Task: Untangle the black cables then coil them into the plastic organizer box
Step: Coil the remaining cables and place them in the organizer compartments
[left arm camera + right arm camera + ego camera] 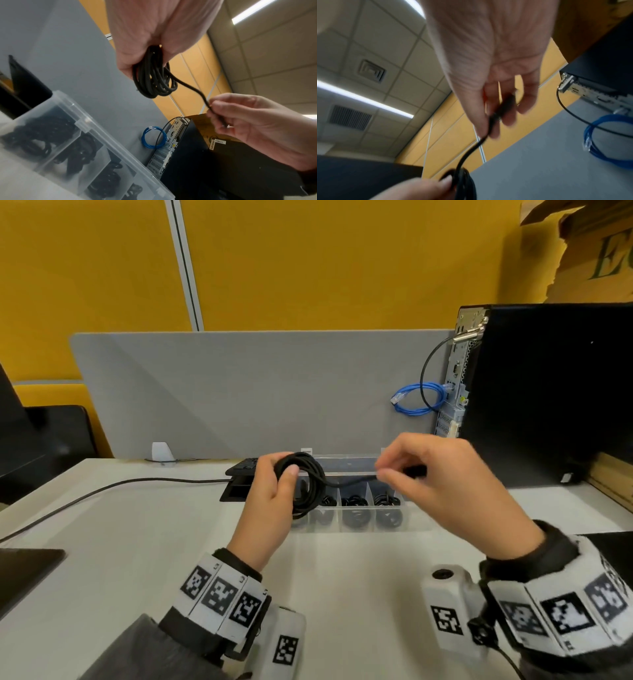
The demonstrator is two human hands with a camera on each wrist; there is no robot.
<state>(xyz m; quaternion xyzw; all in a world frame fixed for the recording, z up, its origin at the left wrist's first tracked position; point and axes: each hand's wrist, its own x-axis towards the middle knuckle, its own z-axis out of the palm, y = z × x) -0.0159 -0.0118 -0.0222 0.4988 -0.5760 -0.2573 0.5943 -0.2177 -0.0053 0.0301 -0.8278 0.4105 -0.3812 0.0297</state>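
A black cable wound into a small coil (305,484) (154,79) is gripped by my left hand (270,491), thumb pressed on its front, held just above the clear plastic organizer box (356,529). The cable's free end (352,480) (471,147) runs right to my right hand (404,470), whose fingertips (217,108) pinch it near the plug. In the right wrist view the plug end (506,104) lies between thumb and fingers. The box's front compartments hold several coiled black cables (354,508) (42,136). Its lid stands open behind.
A black desktop computer (548,392) stands at the right with a blue network cable (421,398) looped beside it. A grey divider panel (257,392) backs the white desk (137,542). A thin black cord (102,491) crosses the desk at left; a dark device (27,573) sits at the left edge.
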